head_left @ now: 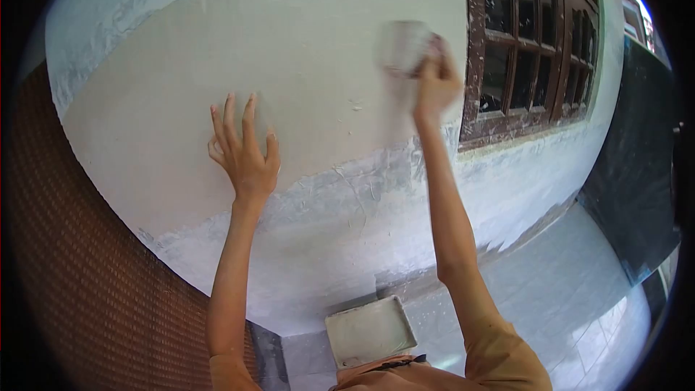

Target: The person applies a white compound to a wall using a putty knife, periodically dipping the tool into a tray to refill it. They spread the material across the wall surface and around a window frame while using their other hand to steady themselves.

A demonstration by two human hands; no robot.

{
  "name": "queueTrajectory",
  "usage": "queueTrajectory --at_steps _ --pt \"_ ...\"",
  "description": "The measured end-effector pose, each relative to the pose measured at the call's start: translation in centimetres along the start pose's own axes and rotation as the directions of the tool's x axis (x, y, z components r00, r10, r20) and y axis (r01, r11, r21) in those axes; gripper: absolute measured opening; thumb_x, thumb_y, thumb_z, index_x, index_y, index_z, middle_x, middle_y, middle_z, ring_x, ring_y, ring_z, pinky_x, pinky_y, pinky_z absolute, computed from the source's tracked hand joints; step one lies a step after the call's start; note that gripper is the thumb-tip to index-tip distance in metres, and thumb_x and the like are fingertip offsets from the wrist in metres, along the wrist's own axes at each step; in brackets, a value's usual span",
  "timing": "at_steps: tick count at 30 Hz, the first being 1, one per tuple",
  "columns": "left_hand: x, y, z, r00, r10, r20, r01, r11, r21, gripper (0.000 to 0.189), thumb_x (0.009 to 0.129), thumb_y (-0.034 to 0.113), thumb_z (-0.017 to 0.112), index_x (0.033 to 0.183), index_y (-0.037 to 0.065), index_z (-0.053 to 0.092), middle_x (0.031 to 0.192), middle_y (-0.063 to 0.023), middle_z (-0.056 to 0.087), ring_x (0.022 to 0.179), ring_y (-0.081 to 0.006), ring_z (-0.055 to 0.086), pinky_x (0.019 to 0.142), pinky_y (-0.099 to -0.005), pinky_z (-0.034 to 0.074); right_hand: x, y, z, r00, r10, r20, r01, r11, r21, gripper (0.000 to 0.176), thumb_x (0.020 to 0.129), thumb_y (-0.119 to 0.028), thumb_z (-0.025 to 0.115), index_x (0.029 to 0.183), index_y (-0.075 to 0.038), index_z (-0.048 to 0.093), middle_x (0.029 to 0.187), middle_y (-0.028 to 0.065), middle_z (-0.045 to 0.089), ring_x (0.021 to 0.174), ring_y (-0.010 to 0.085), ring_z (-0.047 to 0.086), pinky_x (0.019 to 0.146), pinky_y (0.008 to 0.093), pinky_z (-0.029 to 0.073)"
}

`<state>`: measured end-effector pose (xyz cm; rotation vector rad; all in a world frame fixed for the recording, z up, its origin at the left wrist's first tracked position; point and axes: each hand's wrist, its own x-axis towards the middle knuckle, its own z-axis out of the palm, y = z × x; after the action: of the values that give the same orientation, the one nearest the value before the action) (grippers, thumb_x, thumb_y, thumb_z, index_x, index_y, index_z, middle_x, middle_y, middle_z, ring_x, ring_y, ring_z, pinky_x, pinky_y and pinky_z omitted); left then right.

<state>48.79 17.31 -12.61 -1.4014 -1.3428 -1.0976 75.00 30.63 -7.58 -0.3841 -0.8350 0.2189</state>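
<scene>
My right hand is closed around a flat, pale scraper, blurred by motion, near the upper part of the wall beside the window. Smooth greyish-beige plaster covers much of the wall, with a few small lumps on it. My left hand rests with spread fingers against the plaster at the left and holds nothing. Below both hands the coating ends in a ragged edge over a whitish, streaked part of the wall.
A brown-framed window is to the right. A shallow tray smeared with pale material stands low, close to my body. Brown woven matting borders the left side. A dark panel stands at the far right, above tiled floor.
</scene>
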Motion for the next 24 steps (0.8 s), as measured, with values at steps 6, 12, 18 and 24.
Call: queueTrajectory --at_steps 6,12,18,24 --pt "0.9 0.0 -0.1 0.999 -0.020 -0.031 0.021 0.999 0.034 0.059 0.087 0.022 0.056 0.144 0.020 0.042 0.155 -0.0104 0.028 0.146 -0.0352 0.015 0.104 -0.0567 0.019 -0.6 -1.8 -1.0 0.991 0.134 0.027 -0.137 0.971 0.194 0.032 0.093 -0.004 0.059 0.125 0.000 0.062 0.108 0.0093 0.070 0.083 0.0109 0.065 0.066 0.0231 0.052" --pt "1.2 2.1 0.9 0.998 0.068 -0.004 -0.068 0.998 -0.019 0.060 0.089 0.025 0.057 0.146 0.023 0.039 0.156 -0.0094 0.026 0.146 -0.0361 0.014 0.105 -0.0619 0.017 -2.5 0.9 -1.4 0.985 0.128 0.114 -0.129 0.992 0.001 0.034 0.091 -0.001 0.060 0.125 0.000 0.062 0.113 0.0111 0.069 0.091 0.0131 0.066 0.077 0.0246 0.053" --pt "0.9 1.7 0.8 0.999 0.017 -0.028 -0.016 0.999 0.039 0.059 0.088 0.023 0.056 0.145 0.021 0.041 0.154 -0.0094 0.029 0.146 -0.0343 0.016 0.104 -0.0570 0.019 -0.4 -0.7 -4.6 0.986 0.146 -0.077 -0.134 0.980 0.148 0.033 0.092 0.000 0.058 0.126 0.000 0.062 0.109 0.0103 0.070 0.089 0.0151 0.066 0.071 0.0265 0.055" --pt "1.1 3.8 1.9 0.998 0.055 0.009 -0.055 0.998 0.030 0.059 0.089 0.023 0.056 0.145 0.022 0.040 0.155 -0.0091 0.028 0.146 -0.0342 0.015 0.104 -0.0574 0.020 -3.8 2.2 -1.2 0.984 0.102 0.146 -0.104 0.995 0.007 0.032 0.090 -0.007 0.064 0.121 0.000 0.066 0.108 0.0103 0.071 0.093 0.0134 0.064 0.084 0.0262 0.050"
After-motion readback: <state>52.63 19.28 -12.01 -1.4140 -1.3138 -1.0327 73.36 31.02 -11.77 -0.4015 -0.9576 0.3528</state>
